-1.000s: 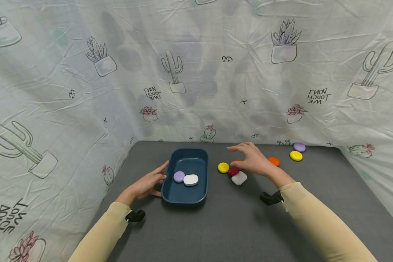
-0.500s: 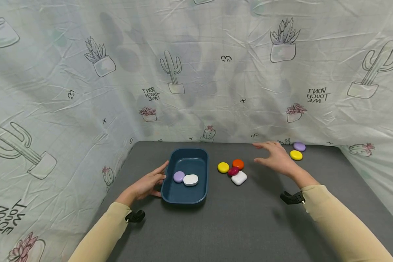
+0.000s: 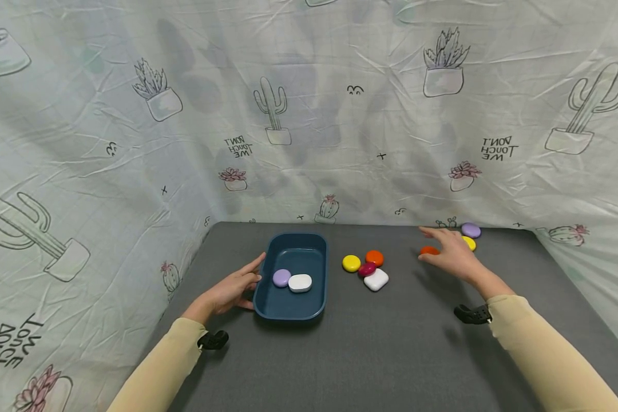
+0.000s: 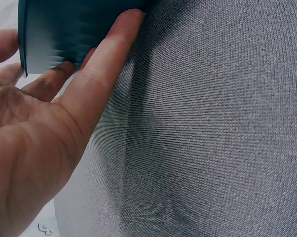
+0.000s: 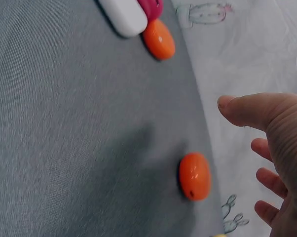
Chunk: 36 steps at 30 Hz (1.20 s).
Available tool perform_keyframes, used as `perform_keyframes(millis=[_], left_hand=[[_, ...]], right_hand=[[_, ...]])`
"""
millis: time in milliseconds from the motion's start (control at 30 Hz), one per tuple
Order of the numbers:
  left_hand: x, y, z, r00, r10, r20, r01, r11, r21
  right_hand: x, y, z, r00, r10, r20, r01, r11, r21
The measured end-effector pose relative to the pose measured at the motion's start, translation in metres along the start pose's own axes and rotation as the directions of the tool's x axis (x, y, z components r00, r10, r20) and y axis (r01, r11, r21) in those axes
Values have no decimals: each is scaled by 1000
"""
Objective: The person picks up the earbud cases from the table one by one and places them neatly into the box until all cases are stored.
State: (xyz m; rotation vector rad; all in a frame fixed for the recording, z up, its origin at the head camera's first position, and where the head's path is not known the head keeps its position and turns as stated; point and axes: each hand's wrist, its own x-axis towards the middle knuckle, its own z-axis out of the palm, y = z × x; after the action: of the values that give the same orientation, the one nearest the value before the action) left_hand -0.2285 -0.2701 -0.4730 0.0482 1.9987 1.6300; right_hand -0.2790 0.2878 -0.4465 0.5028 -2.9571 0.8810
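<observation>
My left hand [image 3: 233,291] rests with extended fingers against the left side of a dark blue rectangular tray [image 3: 290,314]. In the left wrist view, fingers [image 4: 96,74] touch the tray's outer wall [image 4: 45,44]. Inside the tray lie a round purple piece [image 3: 281,278] and a white oblong piece [image 3: 300,283]. My right hand [image 3: 455,256] hovers over the table's right part, thumb and fingers apart, holding nothing. Nearest to it is a glossy orange oval piece [image 5: 194,176], partly hidden by the hand in the head view [image 3: 429,250]. The right wrist view shows a small dark spot on it.
Between tray and right hand cluster a yellow piece [image 3: 351,264], another orange one [image 3: 374,258], a dark pink one [image 3: 367,269] and a white one [image 3: 376,280]. Beyond the right hand sit a purple piece [image 3: 471,230] and a yellow one [image 3: 469,243]. Patterned cloth [image 3: 309,114] borders the grey table.
My right hand has moved rightward from above the cluster to the separate orange piece, uncovering the cluster's orange piece. My left hand and the tray have stayed in place.
</observation>
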Motion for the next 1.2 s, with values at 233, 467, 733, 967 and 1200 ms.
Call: perform_keyframes(millis=[233, 467, 733, 967, 1200], left_hand=[[0, 0, 0, 1000, -2, -1, 2, 1000, -2], [-1, 1, 0, 1000, -3, -9, 3, 1000, -4], [-1, 1, 0, 1000, -8, -9, 8, 1000, -4], [-1, 0, 0, 1000, -15, -16, 15, 1000, -6], [-1, 1, 1, 1000, -6, -9, 6, 1000, -7]], right_hand=[[-5, 14, 3, 1000, 7, -4, -7, 999, -34], [-6, 25, 10, 999, 41, 5, -41, 997, -61], [-8, 30, 14, 995, 101, 12, -100, 993, -70], [-9, 32, 19, 993, 115, 6, -115, 991, -62], [-8, 37, 20, 989, 144, 18, -142, 988, -65]])
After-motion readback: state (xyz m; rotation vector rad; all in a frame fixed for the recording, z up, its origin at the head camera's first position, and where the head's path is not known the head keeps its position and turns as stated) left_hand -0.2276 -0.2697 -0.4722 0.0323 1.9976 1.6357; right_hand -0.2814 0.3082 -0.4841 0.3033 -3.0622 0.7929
